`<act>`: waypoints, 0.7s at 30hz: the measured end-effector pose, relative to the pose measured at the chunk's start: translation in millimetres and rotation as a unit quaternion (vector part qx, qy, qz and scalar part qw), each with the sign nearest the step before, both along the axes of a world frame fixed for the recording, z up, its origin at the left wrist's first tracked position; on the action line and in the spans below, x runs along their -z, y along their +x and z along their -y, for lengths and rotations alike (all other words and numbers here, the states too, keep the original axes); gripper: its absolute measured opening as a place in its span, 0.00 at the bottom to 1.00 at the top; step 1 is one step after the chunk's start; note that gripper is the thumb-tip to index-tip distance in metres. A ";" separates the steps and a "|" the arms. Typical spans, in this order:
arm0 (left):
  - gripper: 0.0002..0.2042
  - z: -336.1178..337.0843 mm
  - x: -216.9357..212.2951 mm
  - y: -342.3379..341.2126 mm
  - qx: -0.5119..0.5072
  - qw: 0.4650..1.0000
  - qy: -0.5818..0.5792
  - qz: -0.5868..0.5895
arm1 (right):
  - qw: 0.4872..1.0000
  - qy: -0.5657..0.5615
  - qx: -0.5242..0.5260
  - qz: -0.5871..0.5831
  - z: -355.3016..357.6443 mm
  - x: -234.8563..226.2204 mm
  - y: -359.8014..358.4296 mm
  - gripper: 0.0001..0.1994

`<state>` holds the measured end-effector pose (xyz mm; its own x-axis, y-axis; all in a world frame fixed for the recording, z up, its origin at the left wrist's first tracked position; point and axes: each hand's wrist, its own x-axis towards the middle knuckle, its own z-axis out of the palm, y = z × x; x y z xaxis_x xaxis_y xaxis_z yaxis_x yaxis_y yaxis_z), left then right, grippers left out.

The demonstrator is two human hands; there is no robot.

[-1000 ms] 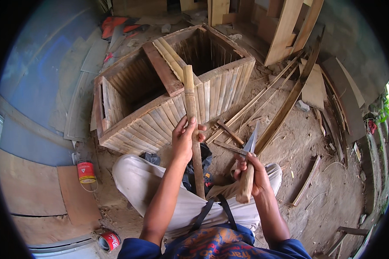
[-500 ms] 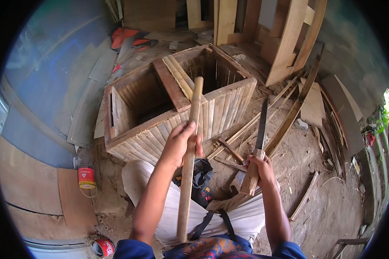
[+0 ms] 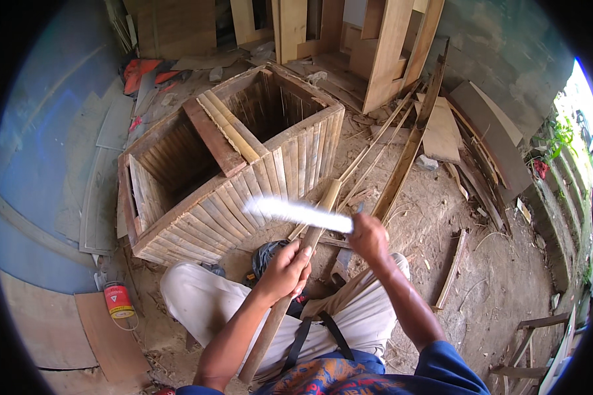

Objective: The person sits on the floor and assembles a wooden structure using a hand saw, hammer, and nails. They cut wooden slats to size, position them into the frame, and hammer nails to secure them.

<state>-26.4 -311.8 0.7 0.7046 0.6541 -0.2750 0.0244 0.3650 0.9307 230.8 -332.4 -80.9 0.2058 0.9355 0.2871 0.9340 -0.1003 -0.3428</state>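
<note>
My left hand (image 3: 288, 268) is wrapped round a long split bamboo strip (image 3: 325, 201), which slants from my lap up and to the right. In my right hand (image 3: 369, 238) is a machete, gripped by its handle. Its blade (image 3: 296, 214), bright with glare and smeared by motion, points left and crosses over the strip above my left hand. Whether the edge touches the bamboo I cannot tell. The machete's wooden handle is mostly hidden in my fist.
A bamboo-slatted wooden box frame (image 3: 244, 197) with two open compartments stands ahead. A dark bag (image 3: 267, 257) lies between my legs. Long strips (image 3: 408, 171) and boards lie to the right. A red and yellow can (image 3: 118, 299) is at left.
The machete has swung from pointing away from me to lying leftward across the bamboo strip. The strip now leans further right, and the view has shifted to the right.
</note>
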 end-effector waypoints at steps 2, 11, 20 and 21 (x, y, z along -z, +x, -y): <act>0.12 11.0 -3.6 -15.4 0.020 0.998 -0.054 0.024 | 0.959 0.041 0.166 -0.224 -13.1 0.6 46.1 0.07; 0.12 11.6 16.8 -3.0 -0.029 0.996 -0.081 0.016 | 0.990 0.032 -0.019 -0.135 44.4 16.7 21.4 0.07; 0.11 20.6 0.0 -25.4 -0.035 0.999 -0.020 -0.003 | 0.944 0.055 0.203 -0.253 21.6 8.3 69.8 0.15; 0.11 14.0 3.3 -24.3 -0.064 0.998 -0.007 -0.022 | 0.950 -0.003 0.177 -0.258 32.5 6.3 63.3 0.12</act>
